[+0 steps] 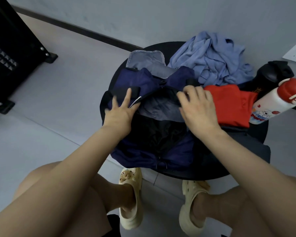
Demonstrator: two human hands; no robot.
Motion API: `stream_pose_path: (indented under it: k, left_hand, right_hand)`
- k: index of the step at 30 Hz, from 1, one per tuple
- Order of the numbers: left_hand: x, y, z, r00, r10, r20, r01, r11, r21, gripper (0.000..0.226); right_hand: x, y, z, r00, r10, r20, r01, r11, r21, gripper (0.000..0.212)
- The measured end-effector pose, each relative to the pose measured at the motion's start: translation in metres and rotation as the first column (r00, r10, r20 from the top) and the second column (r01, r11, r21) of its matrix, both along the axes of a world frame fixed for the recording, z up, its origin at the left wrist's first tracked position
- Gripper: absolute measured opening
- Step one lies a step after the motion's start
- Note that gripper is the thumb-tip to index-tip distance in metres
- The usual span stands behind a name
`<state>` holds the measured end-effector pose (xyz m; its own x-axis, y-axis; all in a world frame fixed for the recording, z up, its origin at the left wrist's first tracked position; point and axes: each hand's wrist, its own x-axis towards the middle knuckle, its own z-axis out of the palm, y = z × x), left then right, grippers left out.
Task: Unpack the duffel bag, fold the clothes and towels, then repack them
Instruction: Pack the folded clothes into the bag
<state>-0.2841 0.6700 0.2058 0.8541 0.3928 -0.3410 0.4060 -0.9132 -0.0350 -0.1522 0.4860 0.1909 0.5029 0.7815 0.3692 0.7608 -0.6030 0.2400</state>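
L hand (120, 111) flat, fingers spread, pressing navy duffel bag (143, 151); R hand (197, 106) curled, gripping bag's dark opening edge; grey cloth (161, 108) btwn hands.

Counts:
- 1 navy duffel bag (149, 147), unzipped, under both hands
- 2 hands: left hand (121, 110) flat on the bag, fingers spread; right hand (197, 106) with fingers curled at the bag opening
- 1 grey garment (161, 106) inside the bag, between the two sets of fingertips
- 1 red folded garment (231, 106) just right of the right fingers
- 1 light blue crumpled cloth (212, 57) beyond the right fingers
- 1 grey-blue folded piece (146, 58) beyond the left fingers
- 2 bottles: black bottle (272, 74), white bottle with red cap (273, 101)
- 1 round black table (256, 134)
- 2 cream clogs (132, 199)
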Motion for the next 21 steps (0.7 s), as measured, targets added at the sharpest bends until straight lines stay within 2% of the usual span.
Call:
stream_pose_path:
  k: [2, 4, 6, 7, 9, 12, 14, 17, 21]
  left_hand:
    - [-0.005, 0.004, 0.004, 0.994, 0.107, -0.011, -0.108, 0.978, -0.181, 0.092]
    - [-0.008, 0.007, 0.005, 0.995, 0.098, 0.026, -0.085, 0.948, -0.307, 0.095]
    - [-0.009, 0.008, 0.009, 0.996, 0.083, 0.043, -0.061, 0.921, -0.385, 0.096]
    - [-0.009, 0.008, 0.013, 0.995, 0.081, 0.053, -0.053, 0.914, -0.402, 0.097]
    - [-0.008, 0.010, 0.018, 0.993, 0.076, 0.087, -0.031, 0.899, -0.437, 0.100]
    - [-0.007, 0.013, 0.024, 0.993, 0.074, 0.097, -0.014, 0.855, -0.519, 0.103]
    - [-0.007, 0.016, 0.021, 0.995, 0.055, 0.084, -0.005, 0.862, -0.506, 0.102]
    - [-0.009, 0.019, 0.005, 0.999, -0.010, 0.035, 0.025, 0.892, -0.451, 0.098]
    - [-0.017, 0.031, -0.024, 0.997, 0.075, -0.006, -0.069, 0.890, -0.450, 0.095]
  right_hand:
    - [-0.014, 0.011, -0.008, 0.958, 0.259, -0.122, -0.258, 0.966, 0.025, 0.023]
    - [-0.033, 0.019, -0.020, 0.797, 0.423, -0.431, -0.458, 0.889, 0.026, 0.020]
    - [-0.049, 0.025, -0.031, 0.624, 0.299, -0.722, -0.493, 0.867, -0.066, 0.038]
    - [-0.053, 0.028, -0.036, 0.582, 0.214, -0.785, -0.501, 0.854, -0.139, 0.048]
    - [-0.059, 0.034, -0.044, 0.564, 0.141, -0.814, -0.524, 0.822, -0.221, 0.063]
    - [-0.060, 0.042, -0.053, 0.608, 0.094, -0.788, -0.534, 0.783, -0.318, 0.082]
    - [-0.063, 0.047, -0.060, 0.622, 0.061, -0.780, -0.524, 0.773, -0.357, 0.090]
    - [-0.064, 0.051, -0.066, 0.615, 0.027, -0.788, -0.521, 0.764, -0.381, 0.088]
    - [-0.059, 0.050, -0.076, 0.562, -0.059, -0.825, -0.487, 0.783, -0.388, 0.078]
